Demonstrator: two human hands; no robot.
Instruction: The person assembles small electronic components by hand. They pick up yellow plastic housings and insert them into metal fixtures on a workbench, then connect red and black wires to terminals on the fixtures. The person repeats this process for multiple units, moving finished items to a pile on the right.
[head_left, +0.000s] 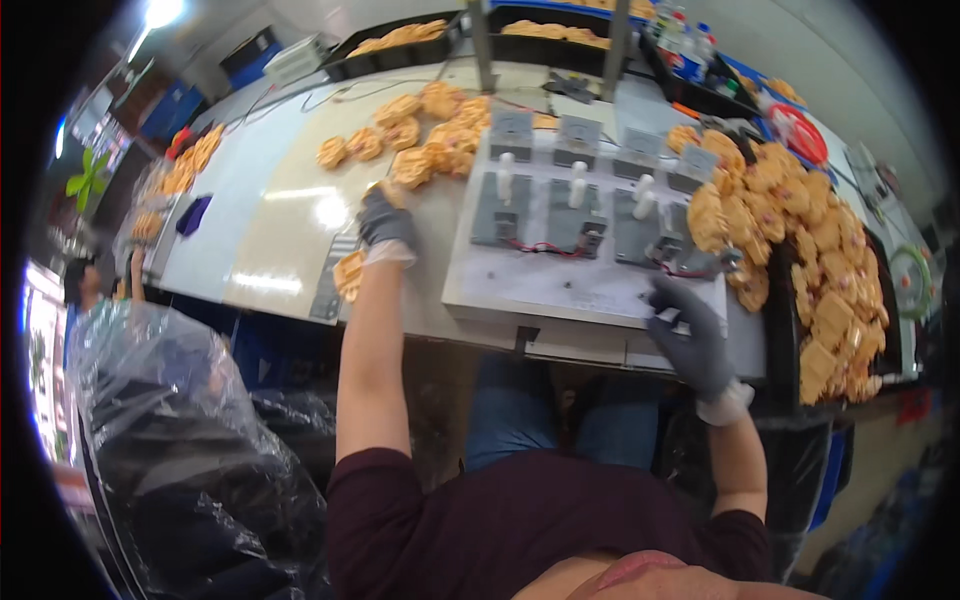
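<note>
My left hand [386,225], in a grey glove, reaches over the table left of a white box-like fixture. Its fingers are closed on a tan moulded piece [397,193], partly hidden by the glove. More tan pieces [440,140] lie in a loose group just beyond it. Another single tan piece [349,275] rests near the table's front edge, beside my left wrist. My right hand [690,340], also gloved in grey, hovers at the front right corner of the white fixture [540,290]. Its fingers are loosely bent and apart, with nothing visible between them.
Several grey stations [566,215] with white posts and red wires stand on the fixture. A large heap of tan pieces [835,290] fills a black tray at right. Farther back are filled black trays [400,45] and bottles [690,55]. Another person [95,285] sits at far left.
</note>
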